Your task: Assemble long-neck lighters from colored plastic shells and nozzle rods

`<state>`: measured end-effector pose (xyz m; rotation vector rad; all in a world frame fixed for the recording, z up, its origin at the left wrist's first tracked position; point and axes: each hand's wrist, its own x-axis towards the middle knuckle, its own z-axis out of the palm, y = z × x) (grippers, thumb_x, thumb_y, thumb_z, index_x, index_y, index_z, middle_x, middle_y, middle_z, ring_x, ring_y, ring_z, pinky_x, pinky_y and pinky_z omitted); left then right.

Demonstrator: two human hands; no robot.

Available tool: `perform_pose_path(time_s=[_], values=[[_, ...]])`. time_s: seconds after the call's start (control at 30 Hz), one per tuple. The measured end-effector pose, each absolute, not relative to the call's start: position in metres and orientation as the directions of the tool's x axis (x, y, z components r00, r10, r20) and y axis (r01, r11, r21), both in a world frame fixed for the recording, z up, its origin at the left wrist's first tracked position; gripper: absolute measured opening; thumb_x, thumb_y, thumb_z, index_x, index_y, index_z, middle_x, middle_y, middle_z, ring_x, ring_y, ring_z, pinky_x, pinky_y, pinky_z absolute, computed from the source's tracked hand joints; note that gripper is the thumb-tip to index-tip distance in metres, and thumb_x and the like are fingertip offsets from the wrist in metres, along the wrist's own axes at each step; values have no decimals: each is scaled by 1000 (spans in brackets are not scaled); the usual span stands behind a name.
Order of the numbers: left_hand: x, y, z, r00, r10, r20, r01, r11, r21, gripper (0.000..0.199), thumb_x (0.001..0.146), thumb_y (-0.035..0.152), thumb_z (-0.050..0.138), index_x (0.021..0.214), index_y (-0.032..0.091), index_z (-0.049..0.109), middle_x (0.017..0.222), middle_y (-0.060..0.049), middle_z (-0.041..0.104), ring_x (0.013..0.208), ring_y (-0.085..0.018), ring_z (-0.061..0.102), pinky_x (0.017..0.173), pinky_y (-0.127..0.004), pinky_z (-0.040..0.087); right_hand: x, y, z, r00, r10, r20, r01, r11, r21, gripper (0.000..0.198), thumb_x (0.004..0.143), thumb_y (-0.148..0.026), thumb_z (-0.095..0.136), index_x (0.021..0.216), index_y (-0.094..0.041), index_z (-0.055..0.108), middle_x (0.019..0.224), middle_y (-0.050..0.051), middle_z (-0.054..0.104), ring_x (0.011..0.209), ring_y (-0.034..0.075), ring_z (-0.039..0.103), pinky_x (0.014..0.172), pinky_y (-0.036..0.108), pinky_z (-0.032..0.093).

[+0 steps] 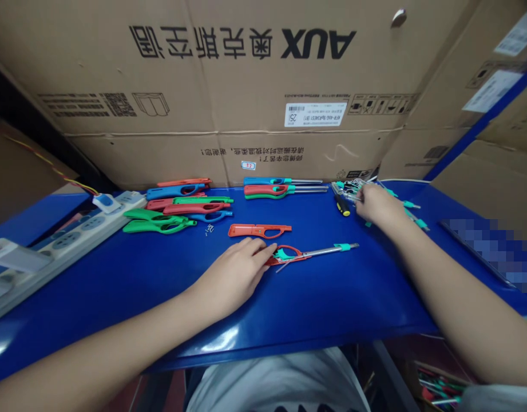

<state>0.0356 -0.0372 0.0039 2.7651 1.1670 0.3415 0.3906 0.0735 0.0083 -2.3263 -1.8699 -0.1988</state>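
Note:
My left hand rests low over the table, its fingers closed around the handle end of an orange-red utility lighter. From that lighter a metal tube with a teal piece near its tip points right; teal parts and a thin loose strip show in its handle. Just behind lies a separate orange handle shell. Over at the right, my right hand has its fingers pinched together at a pile of metal lighter tubes with teal parts; what they grip is unclear. Beside these fingers lies a yellow-and-black screwdriver.
Red, green and blue handle shells are heaped at the left, near small metal bits. Several lighters with tubes lie at the back against a cardboard wall. A white power strip runs along the left.

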Motion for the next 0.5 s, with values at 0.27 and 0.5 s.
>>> perform_pose_path(time_s=[0.27, 0.5], values=[[32, -30, 2, 666, 719, 200, 646, -689, 329, 27, 99, 19, 55, 122, 17, 70, 116, -11, 65, 108, -25, 64, 96, -41, 55, 334, 47, 18, 18, 976, 215, 739, 132, -661, 27, 80, -41, 66, 93, -17, 65, 81, 3, 62, 57, 13, 45, 55, 28, 38], [35, -31, -1, 641, 729, 241, 651, -682, 333, 22, 98, 19, 57, 108, 15, 76, 107, -10, 67, 98, -23, 66, 88, -37, 56, 285, 20, 6, -279, 954, 113, 429, 229, -874, 38, 75, -53, 73, 85, -18, 60, 70, -2, 54, 60, 11, 45, 56, 26, 38]])
